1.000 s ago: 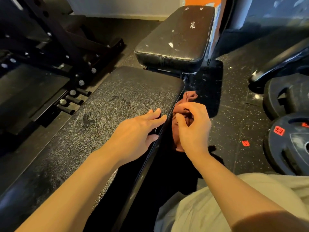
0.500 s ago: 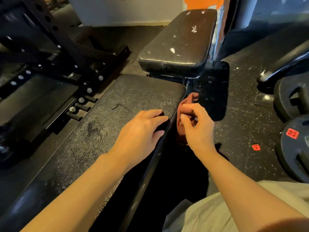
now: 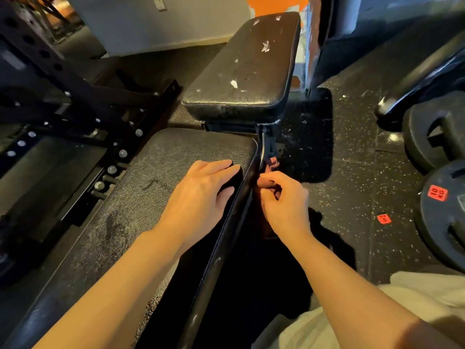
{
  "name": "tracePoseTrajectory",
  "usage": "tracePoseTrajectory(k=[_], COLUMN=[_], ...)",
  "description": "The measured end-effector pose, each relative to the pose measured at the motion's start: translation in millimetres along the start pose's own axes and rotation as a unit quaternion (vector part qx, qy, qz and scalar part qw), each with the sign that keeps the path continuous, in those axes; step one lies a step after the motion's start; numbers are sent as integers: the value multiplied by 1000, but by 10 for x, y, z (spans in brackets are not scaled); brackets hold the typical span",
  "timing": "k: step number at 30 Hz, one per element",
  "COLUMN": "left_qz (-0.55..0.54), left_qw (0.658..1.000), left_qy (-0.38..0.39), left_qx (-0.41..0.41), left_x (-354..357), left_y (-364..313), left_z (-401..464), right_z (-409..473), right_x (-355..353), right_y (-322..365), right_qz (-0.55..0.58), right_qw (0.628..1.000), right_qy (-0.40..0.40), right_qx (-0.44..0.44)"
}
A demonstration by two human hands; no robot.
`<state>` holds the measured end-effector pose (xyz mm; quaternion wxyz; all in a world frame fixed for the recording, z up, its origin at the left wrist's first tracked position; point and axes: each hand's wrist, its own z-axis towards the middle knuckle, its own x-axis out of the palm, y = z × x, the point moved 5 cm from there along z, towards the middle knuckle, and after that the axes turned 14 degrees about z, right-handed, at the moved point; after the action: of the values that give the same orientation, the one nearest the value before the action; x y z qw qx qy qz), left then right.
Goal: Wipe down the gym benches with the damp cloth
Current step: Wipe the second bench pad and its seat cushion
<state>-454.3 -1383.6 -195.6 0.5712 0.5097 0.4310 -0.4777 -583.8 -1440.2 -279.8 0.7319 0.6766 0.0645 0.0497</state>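
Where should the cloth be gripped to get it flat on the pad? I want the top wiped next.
Probably at its bunched upper part, which the right hand already pinches beside the long pad's right edge. The cloth hangs crumpled below pad level, mostly hidden, so lift it from the right, then spread it; the left hand rests on the pad.

Black pebbled bench (image 3: pixel 176 157), reddish cloth (image 3: pixel 273 163), speckled floor (image 3: pixel 352 177).

Cloth (image 3: pixel 270 181) mostly hidden behind right hand (image 3: pixel 285 205) and bench pad (image 3: pixel 156 202) edge; weight plates (image 3: pixel 442 210) right of pad cut by frame edge.
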Motion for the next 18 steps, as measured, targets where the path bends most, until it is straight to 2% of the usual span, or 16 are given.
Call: tracePoseTrajectory(k=[3, 5, 8, 12, 15, 16, 18], left_qz=[17, 28, 34, 33, 22, 24, 34], left_qw=[1000, 999, 997, 995, 996, 995, 994], left_qy=[-22, -35, -67, -88, -88, -92, -102], left_qx=[10, 16, 21, 19, 23, 26, 34], left_x=[14, 23, 27, 15, 3, 2, 5], left_y=[-26, -38, -72, -108, -123, -129, -153], left_z=[5, 4, -1, -23, -28, -30, -27], right_z=[98, 161, 250, 246, 209, 219, 262], right_x=[-53, -2, 43, 26, -18, -27, 10], right_y=[100, 166, 112, -122, -48, 16, 69], right_qz=[9, 14, 22, -23, -9, 2, 16], right_qw=[998, 998, 999, 999, 998, 997, 999], right_qy=[-38, -5, 39, 6, -60, -62, -15], right_qx=[-48, -69, -30, 42, -16, -39, -49])
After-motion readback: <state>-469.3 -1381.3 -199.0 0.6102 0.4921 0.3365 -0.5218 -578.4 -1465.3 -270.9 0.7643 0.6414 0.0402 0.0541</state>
